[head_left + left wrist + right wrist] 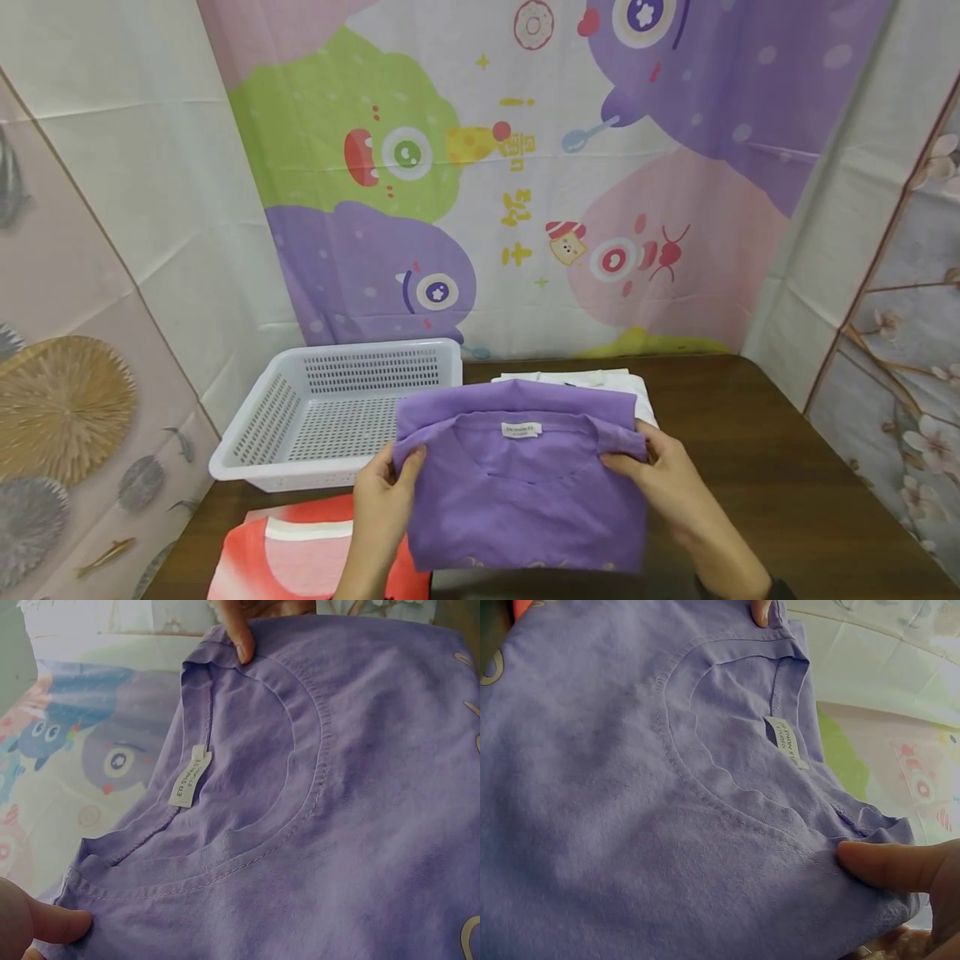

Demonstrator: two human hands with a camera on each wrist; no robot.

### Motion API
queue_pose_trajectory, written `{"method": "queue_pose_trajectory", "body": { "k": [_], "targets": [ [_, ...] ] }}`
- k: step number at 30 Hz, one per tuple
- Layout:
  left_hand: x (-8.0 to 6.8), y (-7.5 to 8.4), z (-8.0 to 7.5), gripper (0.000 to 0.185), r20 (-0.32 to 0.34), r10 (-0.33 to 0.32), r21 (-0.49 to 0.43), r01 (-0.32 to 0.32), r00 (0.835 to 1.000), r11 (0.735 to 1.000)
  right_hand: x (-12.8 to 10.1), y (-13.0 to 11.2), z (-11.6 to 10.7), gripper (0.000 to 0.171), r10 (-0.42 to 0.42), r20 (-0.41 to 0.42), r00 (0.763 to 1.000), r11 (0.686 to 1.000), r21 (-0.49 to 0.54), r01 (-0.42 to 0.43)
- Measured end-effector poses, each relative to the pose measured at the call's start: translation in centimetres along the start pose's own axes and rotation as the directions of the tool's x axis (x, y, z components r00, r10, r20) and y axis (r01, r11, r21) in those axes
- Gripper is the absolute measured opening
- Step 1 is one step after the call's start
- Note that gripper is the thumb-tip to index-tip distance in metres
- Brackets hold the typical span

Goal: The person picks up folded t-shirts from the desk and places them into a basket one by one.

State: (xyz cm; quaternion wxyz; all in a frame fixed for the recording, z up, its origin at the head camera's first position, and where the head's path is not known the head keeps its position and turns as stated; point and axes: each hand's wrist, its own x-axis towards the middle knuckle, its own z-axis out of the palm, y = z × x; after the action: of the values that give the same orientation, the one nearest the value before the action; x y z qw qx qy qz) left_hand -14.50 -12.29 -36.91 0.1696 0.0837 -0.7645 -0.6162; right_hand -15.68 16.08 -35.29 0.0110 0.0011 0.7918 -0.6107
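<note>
I see purple T-shirt [525, 483] stretched between left hand [386, 492] and right hand [671, 483], both pinching shoulders; dark worktop [787, 467], white basket [330, 408] behind, cartoon backdrop [525, 167].

The light is soft and even, without strong glare, and the head view is sharp with only faint shadows on the table [787, 467]. Both wrist views are softer; the nearest fingers [889, 864] and the background are out of focus.
</note>
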Motion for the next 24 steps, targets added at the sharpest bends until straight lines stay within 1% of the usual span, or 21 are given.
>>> {"method": "queue_pose_trajectory", "body": {
  "k": [6, 10, 17, 24],
  "targets": [
    [0.6, 0.4, -1.2, 0.026, -0.026, 0.006, 0.021, -0.005, 1.000, 1.000, 0.4, -0.9, 0.9, 0.044, -0.026, 0.008, 1.000, 1.000, 0.008, 0.026],
    [0.9, 0.5, -1.9, 0.026, -0.054, 0.002, 0.032, 0.000, 0.999, 0.999, 0.8, -1.5, 1.6, 0.042, -0.048, 0.019, 0.999, 0.999, 0.009, 0.047],
    [1.4, 0.7, -3.0, 0.027, -0.086, 0.013, 0.025, -0.011, 0.996, 1.000, 1.2, -2.2, 2.7, 0.043, -0.081, 0.046, 0.996, 0.995, 0.066, 0.078],
    [1.8, 0.6, -4.1, 0.024, -0.123, 0.013, 0.028, -0.010, 0.992, 1.000, 1.6, -2.7, 3.9, 0.042, -0.111, 0.067, 0.992, 0.990, 0.093, 0.105]
  ]
}}
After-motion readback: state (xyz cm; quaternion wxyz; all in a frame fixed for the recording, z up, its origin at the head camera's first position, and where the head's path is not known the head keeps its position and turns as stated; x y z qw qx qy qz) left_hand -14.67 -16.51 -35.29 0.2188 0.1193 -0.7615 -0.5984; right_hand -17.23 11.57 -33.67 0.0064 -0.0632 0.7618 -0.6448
